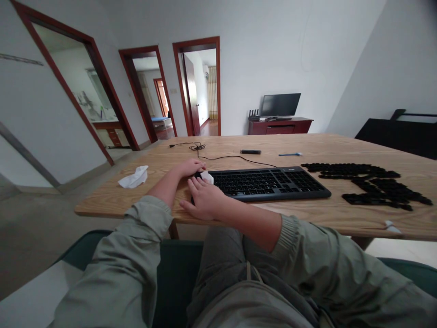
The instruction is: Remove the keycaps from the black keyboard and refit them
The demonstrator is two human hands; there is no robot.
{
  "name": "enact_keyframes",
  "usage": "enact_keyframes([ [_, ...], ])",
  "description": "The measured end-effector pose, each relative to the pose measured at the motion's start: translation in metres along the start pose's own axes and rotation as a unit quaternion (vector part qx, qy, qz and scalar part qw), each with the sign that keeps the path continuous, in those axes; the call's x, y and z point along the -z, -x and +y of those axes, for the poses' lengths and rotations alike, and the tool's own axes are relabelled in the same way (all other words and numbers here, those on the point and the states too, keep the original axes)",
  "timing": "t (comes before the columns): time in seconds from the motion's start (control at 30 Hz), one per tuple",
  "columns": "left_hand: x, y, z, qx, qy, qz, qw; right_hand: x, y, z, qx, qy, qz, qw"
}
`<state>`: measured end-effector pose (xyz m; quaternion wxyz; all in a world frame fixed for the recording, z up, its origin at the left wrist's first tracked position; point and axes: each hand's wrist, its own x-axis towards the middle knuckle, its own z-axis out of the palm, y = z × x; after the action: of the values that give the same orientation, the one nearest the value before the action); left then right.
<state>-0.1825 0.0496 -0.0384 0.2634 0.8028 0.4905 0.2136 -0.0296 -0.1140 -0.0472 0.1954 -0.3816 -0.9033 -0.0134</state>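
Note:
A black keyboard point(269, 183) lies on the wooden table, its key area showing bare dark key mounts. My left hand point(190, 168) rests at its far left corner, gripping the edge with the fingers bent over it. My right hand point(207, 197) lies over the left end, pressing a white tissue point(207, 177) against the keyboard with its fingertips. What is under the right palm is hidden. The keyboard's cable point(232, 157) runs back to a coiled bundle and a plug.
Loose black keycaps point(382, 182) lie in rows to the right. A crumpled tissue point(134, 177) sits at the left. Further back are a dark bar-shaped object point(250, 151) and a blue brush-like tool point(290, 154). A small white item point(392, 227) lies near the front right edge.

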Motion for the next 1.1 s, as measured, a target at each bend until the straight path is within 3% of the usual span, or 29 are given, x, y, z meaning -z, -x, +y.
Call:
enact_keyframes([
  [0.13, 0.001, 0.006, 0.008, 0.020, -0.003, -0.001, 1.000, 0.003, 0.010, 0.007, -0.008, 0.018, 0.000, 1.000],
  [0.3, 0.001, 0.008, 0.012, 0.048, -0.005, 0.001, 0.999, 0.022, 0.041, 0.048, -0.026, 0.067, -0.017, 0.997],
  [0.5, 0.002, 0.008, 0.009, 0.048, -0.002, -0.012, 0.999, 0.047, 0.097, 0.101, 0.019, 0.071, -0.033, 0.997],
  [0.63, 0.002, 0.008, 0.009, 0.039, -0.007, -0.010, 0.999, 0.066, 0.141, 0.130, 0.005, 0.083, -0.046, 0.996],
  [0.73, 0.002, 0.008, 0.009, 0.041, -0.007, -0.010, 0.999, 0.079, 0.173, 0.164, -0.060, 0.108, -0.067, 0.990],
  [0.9, 0.003, 0.008, 0.012, 0.038, -0.009, -0.015, 0.999, 0.088, 0.204, 0.225, -0.269, 0.163, -0.052, 0.948],
  [1.0, 0.002, 0.007, 0.012, 0.045, -0.021, -0.014, 0.999, 0.085, 0.191, 0.239, -0.348, 0.144, -0.066, 0.924],
  [1.1, 0.002, 0.006, 0.011, 0.043, -0.031, -0.007, 0.999, 0.080, 0.155, 0.232, -0.378, 0.133, -0.083, 0.912],
])
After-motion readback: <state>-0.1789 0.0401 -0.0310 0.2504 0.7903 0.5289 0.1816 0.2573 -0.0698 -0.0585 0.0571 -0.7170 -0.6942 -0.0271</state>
